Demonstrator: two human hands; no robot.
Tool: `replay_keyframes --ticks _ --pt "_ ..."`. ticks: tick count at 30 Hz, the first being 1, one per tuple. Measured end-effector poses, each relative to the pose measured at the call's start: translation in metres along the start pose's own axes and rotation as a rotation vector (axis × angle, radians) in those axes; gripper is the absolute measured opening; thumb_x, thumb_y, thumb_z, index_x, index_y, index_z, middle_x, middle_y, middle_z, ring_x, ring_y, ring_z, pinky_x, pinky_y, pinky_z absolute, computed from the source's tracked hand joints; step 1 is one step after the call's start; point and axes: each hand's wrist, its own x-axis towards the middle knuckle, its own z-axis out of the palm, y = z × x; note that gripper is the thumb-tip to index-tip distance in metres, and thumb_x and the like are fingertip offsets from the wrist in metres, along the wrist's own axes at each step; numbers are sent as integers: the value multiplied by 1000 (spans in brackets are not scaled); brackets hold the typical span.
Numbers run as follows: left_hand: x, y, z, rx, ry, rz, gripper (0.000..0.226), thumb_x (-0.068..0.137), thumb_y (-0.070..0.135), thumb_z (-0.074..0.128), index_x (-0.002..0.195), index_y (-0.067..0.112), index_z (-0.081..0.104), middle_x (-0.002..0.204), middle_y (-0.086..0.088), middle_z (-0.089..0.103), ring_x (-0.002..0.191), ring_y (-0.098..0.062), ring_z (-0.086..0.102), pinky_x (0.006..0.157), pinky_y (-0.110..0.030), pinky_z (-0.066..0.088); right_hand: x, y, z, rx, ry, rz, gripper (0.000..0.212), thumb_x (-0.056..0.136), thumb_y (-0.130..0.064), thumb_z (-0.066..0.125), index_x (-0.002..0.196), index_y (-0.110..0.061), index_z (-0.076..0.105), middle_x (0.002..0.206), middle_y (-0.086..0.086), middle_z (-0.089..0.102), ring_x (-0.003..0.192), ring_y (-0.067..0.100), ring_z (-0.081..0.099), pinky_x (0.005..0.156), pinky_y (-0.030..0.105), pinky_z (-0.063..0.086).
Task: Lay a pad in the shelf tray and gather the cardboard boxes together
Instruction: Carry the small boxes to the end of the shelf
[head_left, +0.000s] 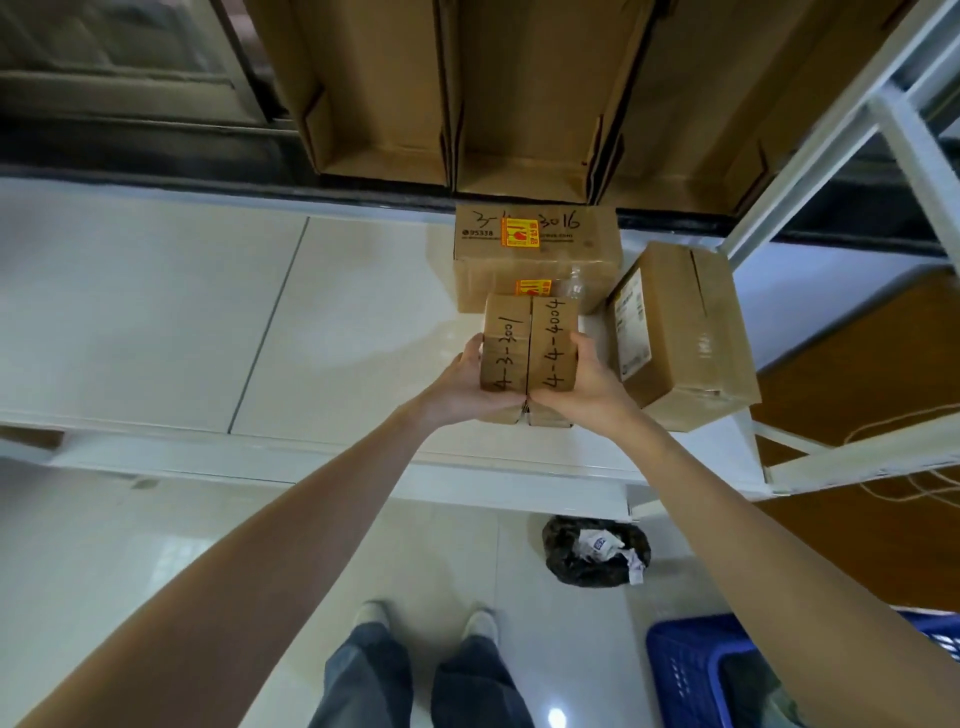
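2 small cardboard boxes sit pressed side by side on the white shelf tray (156, 312), near its front edge: the left box (503, 347) is hand-marked 4-3-3001 and the right box (553, 343) 4-4-4004. The left hand (462, 387) cups the outer side and near end of the left box, fingers curled against it, while the right hand (587, 379) grips the outer side of the right box the same way, squeezing the pair together. Just behind them, touching or nearly so, stands a larger box (537, 254) with yellow-red stickers and 3016 written on top. To the right a tilted box (680, 332) with a white label leans beside the white shelf post (810, 150). Open cartons (524, 93) line the level above. On the floor below lie a black bag of rubbish (592, 553) and a blue crate (691, 670).
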Motion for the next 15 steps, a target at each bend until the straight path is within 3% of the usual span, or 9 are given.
replay_keyframes --ticks 6,10,15 --pt "-31 -8 -56 -27 84 5 101 78 26 75 149 13 5 143 -3 40 126 -22 47 103 -34 42 0 -56 22 -22 0 -88 88 75 -24 72 144 -18 18 131 1 48 120 17 48 95 27 39" --pt "-60 -17 -116 -38 175 29 101 79 26 74 150 13 4 146 -5 37 127 -23 46 96 -28 41 2 -118 50 -32 -28 -179 93 76 -25 72 146 -18 12 144 5 39 129 22 43 105 34 37" --pt "-106 -45 -203 -98 264 54 91 82 20 71 147 13 8 144 -5 37 117 -14 45 89 -22 42 1 -205 108 -77 -75 -296 90 76 -28 71 145 -22 13 140 6 42 126 22 44 98 30 38"
